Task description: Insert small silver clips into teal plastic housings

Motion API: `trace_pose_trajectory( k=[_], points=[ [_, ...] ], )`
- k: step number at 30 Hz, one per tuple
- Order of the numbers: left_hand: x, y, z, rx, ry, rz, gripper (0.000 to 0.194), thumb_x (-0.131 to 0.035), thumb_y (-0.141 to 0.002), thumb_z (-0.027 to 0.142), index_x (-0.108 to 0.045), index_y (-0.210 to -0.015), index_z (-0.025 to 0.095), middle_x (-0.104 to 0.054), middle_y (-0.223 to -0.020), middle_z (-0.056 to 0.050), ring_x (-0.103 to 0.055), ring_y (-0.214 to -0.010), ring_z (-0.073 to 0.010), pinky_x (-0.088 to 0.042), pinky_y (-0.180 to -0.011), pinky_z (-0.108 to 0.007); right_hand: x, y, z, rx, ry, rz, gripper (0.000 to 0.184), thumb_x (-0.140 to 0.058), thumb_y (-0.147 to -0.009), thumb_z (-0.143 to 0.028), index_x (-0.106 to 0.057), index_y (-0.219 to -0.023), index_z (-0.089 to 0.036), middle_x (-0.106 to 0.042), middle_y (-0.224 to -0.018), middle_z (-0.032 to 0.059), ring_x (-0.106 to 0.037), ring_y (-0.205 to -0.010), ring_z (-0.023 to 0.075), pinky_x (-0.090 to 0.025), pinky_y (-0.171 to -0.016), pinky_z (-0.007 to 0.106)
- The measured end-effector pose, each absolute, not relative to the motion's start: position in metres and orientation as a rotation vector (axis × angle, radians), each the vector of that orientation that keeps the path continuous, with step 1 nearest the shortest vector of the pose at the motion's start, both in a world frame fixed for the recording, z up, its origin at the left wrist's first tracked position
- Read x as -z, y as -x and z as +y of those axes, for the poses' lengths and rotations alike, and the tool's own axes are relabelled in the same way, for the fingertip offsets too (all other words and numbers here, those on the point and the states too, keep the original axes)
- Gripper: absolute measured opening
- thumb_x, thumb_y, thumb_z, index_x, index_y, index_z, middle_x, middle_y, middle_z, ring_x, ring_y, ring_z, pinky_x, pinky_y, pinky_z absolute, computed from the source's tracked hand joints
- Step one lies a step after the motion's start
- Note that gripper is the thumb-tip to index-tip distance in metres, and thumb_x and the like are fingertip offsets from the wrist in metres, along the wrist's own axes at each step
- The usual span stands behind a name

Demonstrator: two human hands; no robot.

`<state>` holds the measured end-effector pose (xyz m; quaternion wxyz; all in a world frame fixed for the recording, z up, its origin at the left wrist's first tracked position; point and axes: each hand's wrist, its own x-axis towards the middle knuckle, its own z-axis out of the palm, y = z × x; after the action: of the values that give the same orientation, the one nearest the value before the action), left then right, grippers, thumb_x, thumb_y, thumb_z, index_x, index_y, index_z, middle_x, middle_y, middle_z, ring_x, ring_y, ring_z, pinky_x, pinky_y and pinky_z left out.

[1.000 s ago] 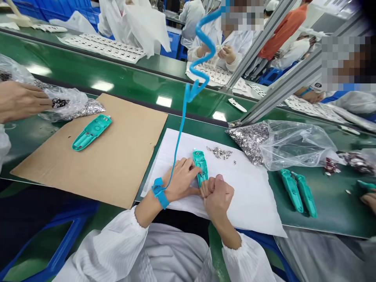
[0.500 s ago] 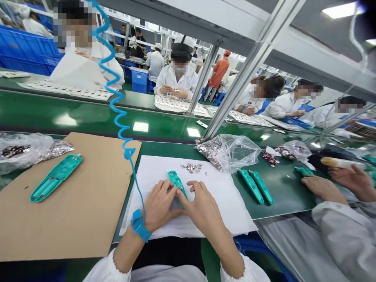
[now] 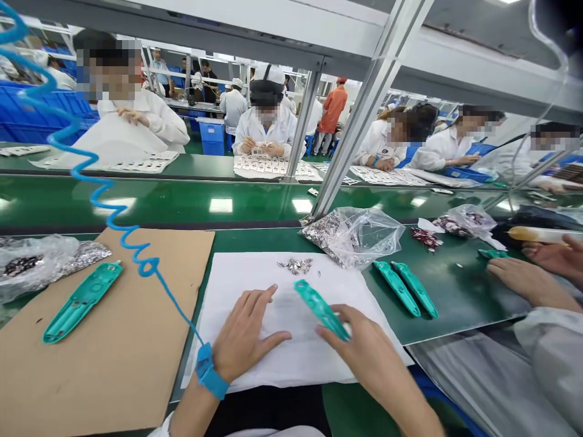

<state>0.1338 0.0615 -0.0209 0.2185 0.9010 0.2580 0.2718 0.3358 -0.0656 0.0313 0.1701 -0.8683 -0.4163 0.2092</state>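
Observation:
My right hand grips the near end of a teal plastic housing and holds it slanted over the white sheet. My left hand lies flat on that sheet with its fingers spread, holding nothing; a blue wrist strap with a coiled cord is on its wrist. A small heap of silver metal parts lies on the sheet beyond both hands.
A brown cardboard sheet at left bears another teal housing. Bags of metal parts sit right of the sheet, with two teal housings beside them. A co-worker's hands work at right; other people sit beyond the green conveyor.
My right hand has taken the teal housing and moved it rightward off the spot under both hands. My left hand has let go and spread flat. The view has tilted upward.

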Motion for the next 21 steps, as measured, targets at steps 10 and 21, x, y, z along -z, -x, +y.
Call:
trace_pose_trajectory(
  k=[10, 21],
  points=[
    [0.019, -0.135, 0.064, -0.824, -2.489, 0.834, 0.045, -0.049, -0.097, 0.031, -0.038, -0.139, 0.026, -0.059, -0.106, -0.006, -0.059, -0.097, -0.0207, -0.052, -0.083, -0.036, 0.007, -0.442, -0.099, -0.115, 2.853, -0.841, 0.067, -0.037, -0.088, -0.063, -0.053, -0.129, -0.012, -0.062, -0.124, 0.0196, -0.063, -0.105, 0.0404, -0.051, -0.079, 0.048],
    [0.002, -0.138, 0.052, -1.253, -2.587, 0.766, 0.029, -0.046, -0.094, 0.012, -0.052, -0.12, 0.022, -0.063, -0.089, -0.004, -0.061, -0.083, -0.0174, -0.052, -0.075, -0.03, 0.029, -0.461, -0.07, 0.033, 2.748, -0.853, 0.058, -0.037, -0.087, -0.059, -0.063, -0.117, -0.016, -0.063, -0.122, 0.0208, -0.066, -0.095, 0.0421, -0.052, -0.075, 0.055]
  ],
)
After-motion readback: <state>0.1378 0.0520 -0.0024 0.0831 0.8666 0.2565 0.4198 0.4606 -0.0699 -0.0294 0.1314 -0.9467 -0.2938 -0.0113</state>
